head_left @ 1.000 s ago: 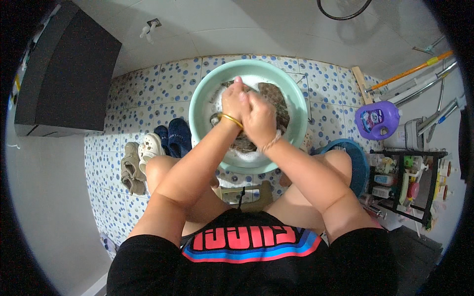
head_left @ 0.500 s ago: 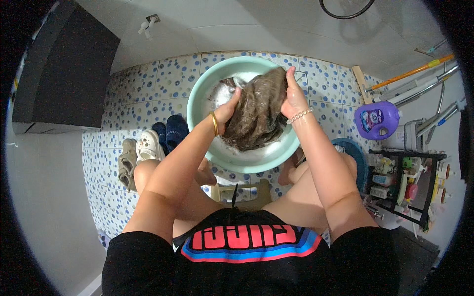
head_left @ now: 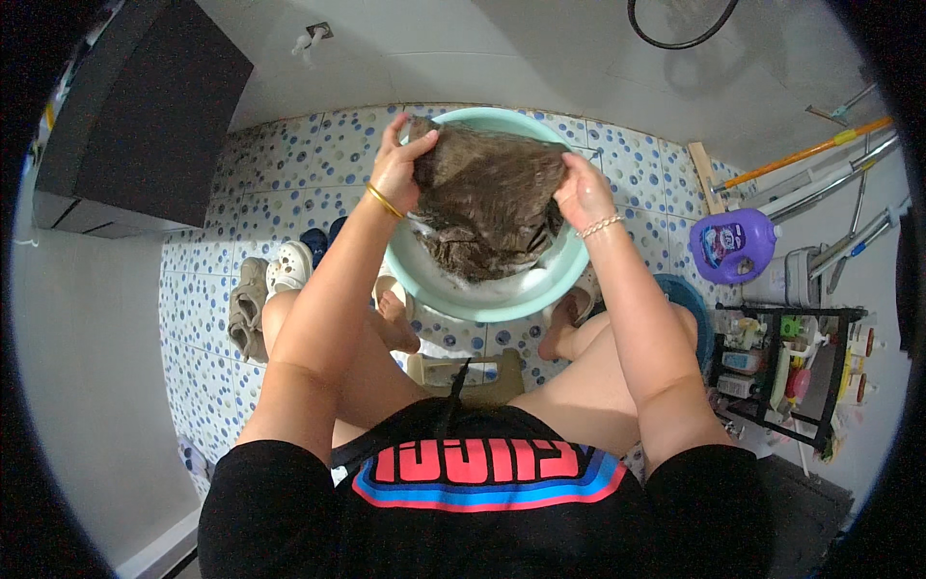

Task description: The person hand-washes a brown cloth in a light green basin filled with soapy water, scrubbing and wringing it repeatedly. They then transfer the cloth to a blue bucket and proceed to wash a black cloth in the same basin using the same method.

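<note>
A wet, dark brown cloth (head_left: 492, 183) is stretched between my two hands above a pale green basin (head_left: 473, 311). My left hand (head_left: 397, 166) grips its upper left corner, thumb over the fabric. Opposite, my right hand (head_left: 583, 193) pinches the right edge of the cloth. White suds (head_left: 434, 267) show in the basin below. The lower part of the cloth hangs bunched into the foam. What kind of garment or fabric it is, I cannot tell.
To the right stand a purple detergent jug (head_left: 733, 245), a blue tub (head_left: 687, 307) partly behind my leg, and a black rack (head_left: 777, 376) of bottles. Shoes (head_left: 253, 299) line the left. A dark cabinet (head_left: 135, 116) juts out at far left. A low stool (head_left: 482, 378) is beneath me.
My left hand has moved up and to the left, from the cloth's middle to its upper corner. The cloth is now spread wider between my hands. My right hand has shifted slightly.
</note>
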The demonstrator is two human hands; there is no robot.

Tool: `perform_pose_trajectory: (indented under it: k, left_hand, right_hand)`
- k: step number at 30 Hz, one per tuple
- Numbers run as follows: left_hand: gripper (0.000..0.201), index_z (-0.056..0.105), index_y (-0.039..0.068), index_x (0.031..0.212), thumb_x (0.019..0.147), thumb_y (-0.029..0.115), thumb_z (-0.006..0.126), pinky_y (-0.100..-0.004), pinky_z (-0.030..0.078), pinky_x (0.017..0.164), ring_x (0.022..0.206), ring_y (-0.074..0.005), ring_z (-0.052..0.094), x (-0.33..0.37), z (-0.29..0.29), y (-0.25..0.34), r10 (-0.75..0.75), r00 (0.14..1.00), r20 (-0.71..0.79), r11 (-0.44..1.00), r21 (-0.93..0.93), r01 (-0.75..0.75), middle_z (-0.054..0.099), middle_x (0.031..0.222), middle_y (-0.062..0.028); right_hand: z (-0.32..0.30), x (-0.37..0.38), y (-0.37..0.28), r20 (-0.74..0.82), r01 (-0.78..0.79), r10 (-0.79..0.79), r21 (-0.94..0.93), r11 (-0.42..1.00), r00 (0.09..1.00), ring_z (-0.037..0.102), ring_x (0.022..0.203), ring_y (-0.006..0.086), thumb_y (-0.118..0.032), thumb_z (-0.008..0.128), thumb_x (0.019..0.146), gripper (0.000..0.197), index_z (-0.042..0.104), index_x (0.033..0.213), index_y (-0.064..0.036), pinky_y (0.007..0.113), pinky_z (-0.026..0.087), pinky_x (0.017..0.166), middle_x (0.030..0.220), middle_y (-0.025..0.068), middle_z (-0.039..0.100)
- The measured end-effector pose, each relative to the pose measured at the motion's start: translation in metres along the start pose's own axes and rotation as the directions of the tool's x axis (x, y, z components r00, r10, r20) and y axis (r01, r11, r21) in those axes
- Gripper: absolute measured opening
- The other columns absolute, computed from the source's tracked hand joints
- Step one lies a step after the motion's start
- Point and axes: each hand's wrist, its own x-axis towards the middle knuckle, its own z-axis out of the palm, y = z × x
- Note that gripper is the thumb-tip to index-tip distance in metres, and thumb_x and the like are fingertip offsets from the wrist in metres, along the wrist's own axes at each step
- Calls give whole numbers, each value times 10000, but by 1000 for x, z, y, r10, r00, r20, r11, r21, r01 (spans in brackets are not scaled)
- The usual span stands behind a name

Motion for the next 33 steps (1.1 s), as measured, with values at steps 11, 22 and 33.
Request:
perform_pose_trajectory:
  k: [11,22,33]
  left_hand:
    - [483,522,15,1095,631,1,658,-261,444,758,805,-153,565,-58,7,32,90,932,352,602,726,-333,593,886,-97]
    - [319,539,22,981,817,294,531,-358,376,891,1018,-214,480,-50,-3,22,28,912,410,991,108,-79,485,1139,-112]
    - [218,481,50,947,844,241,469,-330,442,693,764,-192,528,21,-23,-141,7,990,-138,932,-358,-56,559,852,-82]
  right_hand:
    - [45,-52,-50,-27,313,-351,-394,864,936,477,886,142,-160,451,844,252,447,1025,16,289,388,831,971,75,504]
    - [36,-55,-44,554,578,-188,-809,105,811,500,937,210,-93,637,665,183,595,810,11,291,392,821,957,93,546]
    - [122,-75,71,588,643,-513,-761,-88,626,564,651,321,-250,520,807,245,551,737,-17,377,443,567,706,163,566]
